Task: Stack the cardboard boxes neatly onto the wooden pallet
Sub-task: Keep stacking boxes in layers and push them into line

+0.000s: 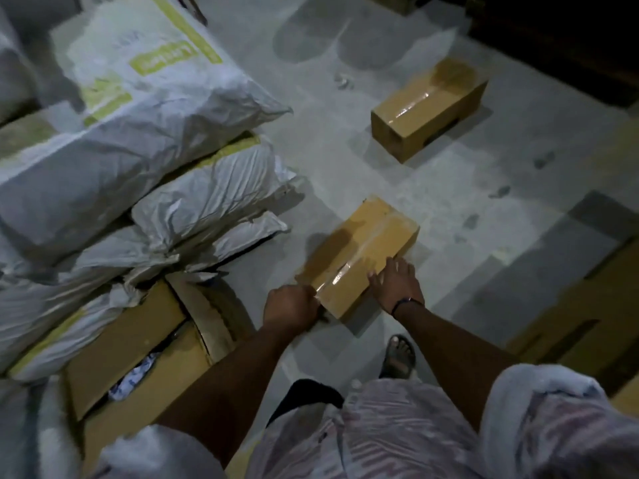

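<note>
Nearest us, a sandalled foot point(399, 354) stands on the concrete floor point(345, 174) just short of the nearer cardboard box point(363, 243), and both hands are on that box's near end. The left hand point(292, 305) has its fingers curled round the near left corner and grips it. The right hand point(396, 283) lies with fingers spread and fairly straight against the near right edge, pressing rather than clasping. The box appears to rest flat on the floor, sealed along its top with a strip of clear tape. We see no wooden pallet anywhere in view. We judge the step in hand to be the pick-up, with the hold being set and the lift not yet made. The next move calls for the right hand to get a firmer purchase under or round its edge. After that the box needs a level lift and a carry to the pallet, whose place we cannot tell. To the near left, an open carton point(138, 340) sits partly under a heap of white woven sacks point(155, 140). Farther off, well apart from the first, a second cardboard box point(428, 108) lies taped on the floor. The topmost sack bears lime-green bands with pale lettering, but it is blurred and turned away, so we cannot read it. Neither box shows print we can make out.
</note>
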Demonstrator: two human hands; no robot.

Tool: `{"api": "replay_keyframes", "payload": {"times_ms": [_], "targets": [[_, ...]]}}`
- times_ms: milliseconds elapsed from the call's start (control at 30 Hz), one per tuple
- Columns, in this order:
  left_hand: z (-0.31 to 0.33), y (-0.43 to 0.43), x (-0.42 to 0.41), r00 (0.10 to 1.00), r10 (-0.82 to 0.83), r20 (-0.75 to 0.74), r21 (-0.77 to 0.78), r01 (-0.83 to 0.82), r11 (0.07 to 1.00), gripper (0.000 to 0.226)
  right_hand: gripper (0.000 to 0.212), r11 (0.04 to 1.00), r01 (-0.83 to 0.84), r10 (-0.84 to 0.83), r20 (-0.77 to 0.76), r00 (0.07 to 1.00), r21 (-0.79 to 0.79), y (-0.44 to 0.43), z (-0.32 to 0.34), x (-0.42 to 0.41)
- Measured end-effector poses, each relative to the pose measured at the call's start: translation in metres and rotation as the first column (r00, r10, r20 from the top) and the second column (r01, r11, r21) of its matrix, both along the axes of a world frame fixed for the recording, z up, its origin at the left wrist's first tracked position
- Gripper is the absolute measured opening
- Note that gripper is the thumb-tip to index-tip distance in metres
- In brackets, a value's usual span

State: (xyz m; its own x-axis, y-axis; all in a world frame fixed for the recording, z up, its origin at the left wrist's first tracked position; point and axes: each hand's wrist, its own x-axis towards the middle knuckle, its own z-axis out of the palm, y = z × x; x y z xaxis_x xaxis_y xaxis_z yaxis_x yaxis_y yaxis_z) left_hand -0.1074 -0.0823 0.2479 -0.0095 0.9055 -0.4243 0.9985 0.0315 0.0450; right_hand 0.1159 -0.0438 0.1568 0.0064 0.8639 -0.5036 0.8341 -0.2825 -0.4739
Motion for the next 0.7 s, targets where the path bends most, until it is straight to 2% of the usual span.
{"api": "replay_keyframes", "payload": {"times_ms": [133,233,333,500,600,700], "targets": [[-0.025,0.04,-0.01,0.996,-0.079,0.042,-0.081,0.083,0.993,0.027,0.072,0.989,0.113,-0.119,-0.061,0.991,-0.099,0.007,-0.028,-0.007],[-0.062,0.073,-0.016,0.996,-0.016,0.093,-0.176,0.032,0.984,0.028,0.074,0.967,0.177,-0.189,-0.05,0.981,-0.181,0.014,-0.067,-0.014],[-0.122,0.112,-0.025,0.988,-0.01,0.152,-0.259,0.049,0.965,0.033,0.075,0.922,0.305,-0.327,-0.057,0.943,-0.238,0.033,-0.108,-0.025],[-0.26,0.191,-0.037,0.978,0.008,0.207,-0.371,0.071,0.926,0.035,0.075,0.893,0.384,-0.417,-0.109,0.902,-0.233,0.081,-0.203,-0.053],[-0.353,0.249,-0.041,0.966,-0.101,0.238,-0.332,0.179,0.926,0.038,0.075,0.875,0.426,-0.463,-0.14,0.875,-0.23,0.121,-0.278,-0.069],[-0.433,0.299,-0.038,0.935,-0.328,0.136,-0.259,0.353,0.899,0.039,0.08,0.861,0.435,-0.463,-0.05,0.885,-0.265,0.146,-0.354,-0.082]]}}
